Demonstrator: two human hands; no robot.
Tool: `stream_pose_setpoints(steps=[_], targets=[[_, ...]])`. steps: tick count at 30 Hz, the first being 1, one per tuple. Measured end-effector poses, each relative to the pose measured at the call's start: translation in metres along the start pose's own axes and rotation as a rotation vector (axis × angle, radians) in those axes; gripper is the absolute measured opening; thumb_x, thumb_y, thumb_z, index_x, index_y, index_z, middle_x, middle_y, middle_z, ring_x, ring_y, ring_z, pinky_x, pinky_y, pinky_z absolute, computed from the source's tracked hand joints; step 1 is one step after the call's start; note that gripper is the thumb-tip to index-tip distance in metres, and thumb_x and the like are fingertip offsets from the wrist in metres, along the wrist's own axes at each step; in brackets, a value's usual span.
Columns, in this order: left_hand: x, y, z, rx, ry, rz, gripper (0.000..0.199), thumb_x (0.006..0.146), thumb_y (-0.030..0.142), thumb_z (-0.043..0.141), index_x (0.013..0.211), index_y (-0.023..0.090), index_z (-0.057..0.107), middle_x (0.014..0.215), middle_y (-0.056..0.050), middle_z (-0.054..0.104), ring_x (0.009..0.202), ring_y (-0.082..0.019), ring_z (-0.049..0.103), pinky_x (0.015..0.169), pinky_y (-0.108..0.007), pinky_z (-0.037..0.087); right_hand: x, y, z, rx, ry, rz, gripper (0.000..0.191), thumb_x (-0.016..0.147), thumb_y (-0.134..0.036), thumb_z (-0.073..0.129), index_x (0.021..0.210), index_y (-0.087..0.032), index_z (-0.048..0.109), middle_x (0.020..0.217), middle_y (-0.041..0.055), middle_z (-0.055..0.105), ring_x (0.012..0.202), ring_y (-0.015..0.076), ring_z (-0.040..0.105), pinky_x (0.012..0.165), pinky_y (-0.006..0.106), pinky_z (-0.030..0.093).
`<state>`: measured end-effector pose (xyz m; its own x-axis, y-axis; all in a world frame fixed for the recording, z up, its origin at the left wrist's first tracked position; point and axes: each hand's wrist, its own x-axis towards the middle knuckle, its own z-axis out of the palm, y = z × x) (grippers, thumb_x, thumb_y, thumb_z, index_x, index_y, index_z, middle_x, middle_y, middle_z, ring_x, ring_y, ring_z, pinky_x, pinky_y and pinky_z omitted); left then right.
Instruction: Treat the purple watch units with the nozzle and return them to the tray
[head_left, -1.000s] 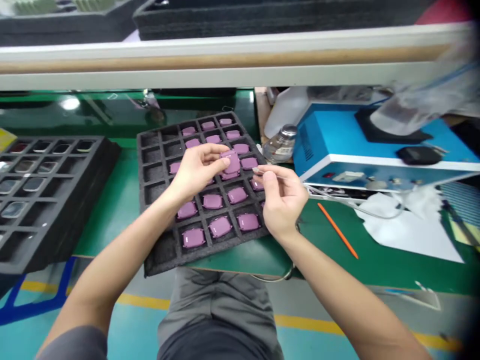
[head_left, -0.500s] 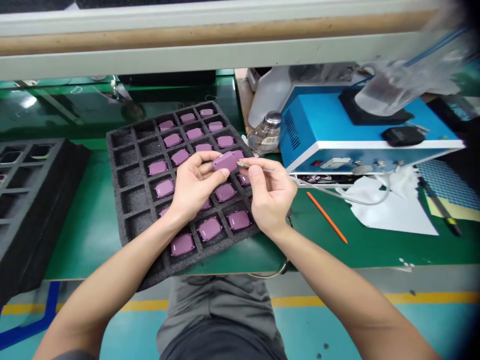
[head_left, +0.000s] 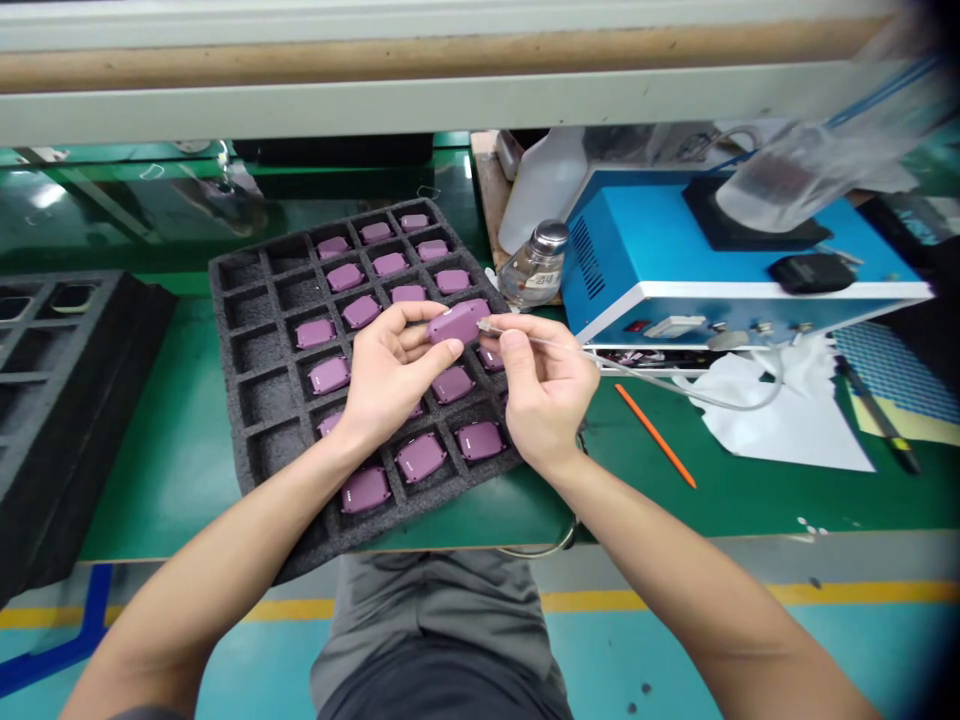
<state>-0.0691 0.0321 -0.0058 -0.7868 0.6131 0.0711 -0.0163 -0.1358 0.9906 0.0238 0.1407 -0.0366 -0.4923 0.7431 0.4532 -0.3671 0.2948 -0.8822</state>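
Observation:
My left hand [head_left: 394, 375] pinches a purple watch-shaped casing [head_left: 457, 321] above the tray, thumb in front and fingers behind. My right hand [head_left: 550, 385] is closed on a thin pale cable [head_left: 637, 378] near its small metallic tip [head_left: 487, 326]. That tip is at the casing's right end; whether it is inserted or only touching I cannot tell. Below both hands lies a black foam tray [head_left: 259, 350] with several similar purple casings [head_left: 420, 458] in its compartments. Some left-hand compartments hold nothing. My hands and forearms hide part of the tray.
Right of the tray stand a glass bottle with a metal cap [head_left: 536, 268] and a blue machine box [head_left: 645, 240]. An orange stick [head_left: 656, 437], crumpled white paper [head_left: 780, 420] and a dark pen [head_left: 877, 415] lie farther right. More foam trays [head_left: 82, 400] are stacked left. A shelf edge [head_left: 420, 105] crosses overhead.
Almost nothing differs. The view has shifted slightly, and both hands with the casing and cable tip appear a few pixels farther right.

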Motion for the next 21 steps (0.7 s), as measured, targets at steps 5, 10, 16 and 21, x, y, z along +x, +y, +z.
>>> stream_pose_setpoints(steps=[5,10,16,21], targets=[[-0.0003,0.0002,-0.0001,0.002,-0.002,0.011,0.042,0.069,0.028,0.090,0.102,0.019,0.066,0.093,-0.004,0.079,0.094,-0.023,0.077,0.090,-0.034,0.062,0.0001,-0.0005,-0.0001,0.020,-0.002,0.002,0.014,0.095,-0.034,0.064,0.097,-0.023,0.072,0.098,0.0046,0.076,0.087,0.0183,0.075,0.082,0.036,0.066],[-0.0004,0.0007,0.0004,0.021,0.009,0.017,0.041,0.069,0.027,0.089,0.102,0.019,0.066,0.097,-0.004,0.079,0.095,-0.023,0.077,0.090,-0.034,0.062,-0.0001,0.0009,0.0005,0.002,-0.003,0.007,0.016,0.095,-0.037,0.064,0.097,-0.024,0.071,0.098,0.0050,0.076,0.087,0.0189,0.075,0.082,0.037,0.066],[-0.0022,0.0012,0.0012,0.039,0.003,0.044,0.039,0.070,0.028,0.088,0.102,0.019,0.067,0.100,-0.005,0.079,0.095,-0.023,0.077,0.091,-0.035,0.062,-0.0004,0.0037,0.0002,0.010,-0.004,-0.005,0.017,0.095,-0.039,0.063,0.098,-0.023,0.070,0.099,0.0060,0.075,0.089,0.0197,0.075,0.081,0.037,0.067],[-0.0025,0.0024,0.0016,0.029,-0.001,0.041,0.037,0.071,0.026,0.088,0.101,0.019,0.067,0.099,-0.005,0.079,0.095,-0.023,0.077,0.090,-0.034,0.062,0.0003,0.0038,0.0006,0.022,-0.007,-0.005,0.017,0.095,-0.038,0.063,0.099,-0.023,0.071,0.100,0.0062,0.076,0.091,0.0199,0.075,0.084,0.038,0.066]])
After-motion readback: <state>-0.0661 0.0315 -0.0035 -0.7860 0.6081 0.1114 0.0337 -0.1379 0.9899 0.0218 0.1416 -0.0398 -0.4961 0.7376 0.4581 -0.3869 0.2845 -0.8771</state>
